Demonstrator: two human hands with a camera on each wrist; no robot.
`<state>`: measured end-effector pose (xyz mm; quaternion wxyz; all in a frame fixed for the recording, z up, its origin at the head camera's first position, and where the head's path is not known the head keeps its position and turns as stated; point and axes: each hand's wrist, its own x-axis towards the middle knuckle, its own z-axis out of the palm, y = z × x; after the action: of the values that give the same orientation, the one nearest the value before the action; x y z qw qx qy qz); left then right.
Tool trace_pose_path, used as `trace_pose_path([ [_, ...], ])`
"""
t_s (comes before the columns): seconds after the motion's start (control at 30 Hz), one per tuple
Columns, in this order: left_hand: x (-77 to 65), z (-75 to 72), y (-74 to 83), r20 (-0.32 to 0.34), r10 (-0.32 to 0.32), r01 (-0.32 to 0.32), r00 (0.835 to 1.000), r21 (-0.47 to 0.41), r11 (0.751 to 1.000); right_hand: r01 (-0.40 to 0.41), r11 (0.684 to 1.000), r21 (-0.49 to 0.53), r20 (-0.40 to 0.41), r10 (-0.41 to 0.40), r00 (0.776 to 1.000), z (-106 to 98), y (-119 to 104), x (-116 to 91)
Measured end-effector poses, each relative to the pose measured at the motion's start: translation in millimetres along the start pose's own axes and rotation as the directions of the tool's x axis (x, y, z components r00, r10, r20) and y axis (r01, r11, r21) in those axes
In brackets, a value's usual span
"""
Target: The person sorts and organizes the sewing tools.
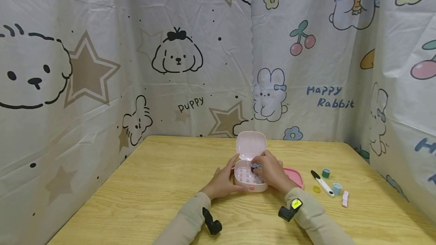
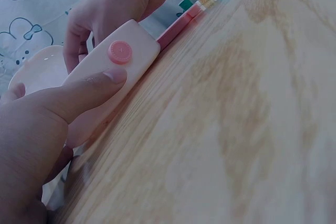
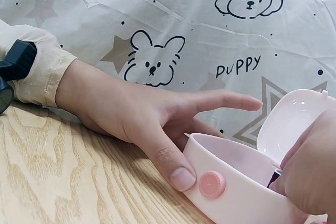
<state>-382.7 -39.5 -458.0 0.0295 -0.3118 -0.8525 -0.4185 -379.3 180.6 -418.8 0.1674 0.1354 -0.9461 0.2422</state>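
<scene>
A pale pink sewing box [image 1: 250,187] stands on the table with its lid [image 1: 251,145] raised at the back and rows of small pegs on its floor. My left hand [image 1: 223,180] grips its left side, thumb on the front wall beside the round pink button [image 2: 120,52] and fingers spread around the side. Reaching in from the right, my right hand [image 1: 271,171] has its fingertips down inside the box. They pinch a dark thread spool [image 1: 254,166], with another spool [image 1: 260,166] right beside it. The right fingertips are partly hidden by the box wall in both wrist views.
Partly behind my right hand lies a pink tray [image 1: 295,178]. Farther right are a slim black-and-white tool [image 1: 322,183], a green spool [image 1: 326,172], a light blue spool [image 1: 337,188], a small yellow ring [image 1: 316,189] and a pink-and-white strip [image 1: 345,199]. A printed curtain [image 1: 204,67] encloses the table.
</scene>
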Motion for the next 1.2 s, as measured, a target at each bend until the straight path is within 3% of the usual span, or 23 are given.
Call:
trace_pose_path([
  [1.2,-1.7,-1.0,5.1,-0.002,-0.007,0.007,1.000,0.001,1.000,-0.039,0.999,-0.012,0.031,0.039,0.999,2.5,1.1,3.0],
])
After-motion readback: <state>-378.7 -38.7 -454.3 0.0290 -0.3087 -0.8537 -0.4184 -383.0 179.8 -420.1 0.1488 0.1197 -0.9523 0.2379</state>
